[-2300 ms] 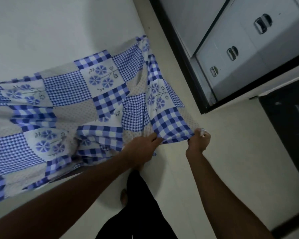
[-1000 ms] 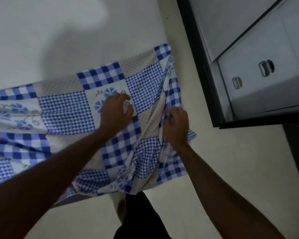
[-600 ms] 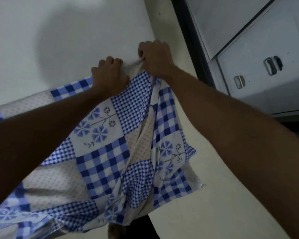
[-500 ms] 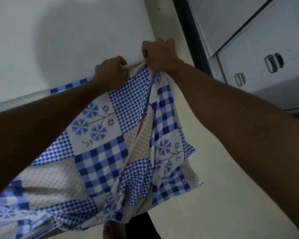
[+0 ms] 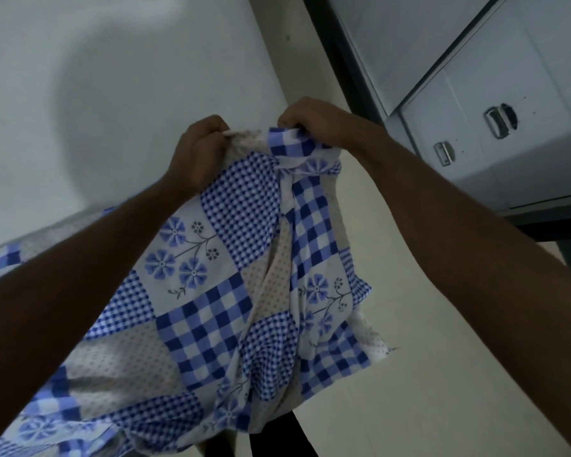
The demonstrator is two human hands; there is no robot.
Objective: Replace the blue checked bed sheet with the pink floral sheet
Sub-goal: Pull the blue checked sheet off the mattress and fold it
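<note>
Blue checked sheet [image 5: 211, 311] soft matt cloth, creased; cabinet [image 5: 495, 94] smooth grey, shiny metal handles [image 5: 496, 122]

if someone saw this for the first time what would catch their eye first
The blue checked sheet fills the middle of the view, its patchwork of checks and blue flowers hanging in folds. At its top edge the left hand and the right hand each clutch a bunched bit of it, close together, over the bare white mattress. To the right stands a grey cabinet with metal handles.
</note>
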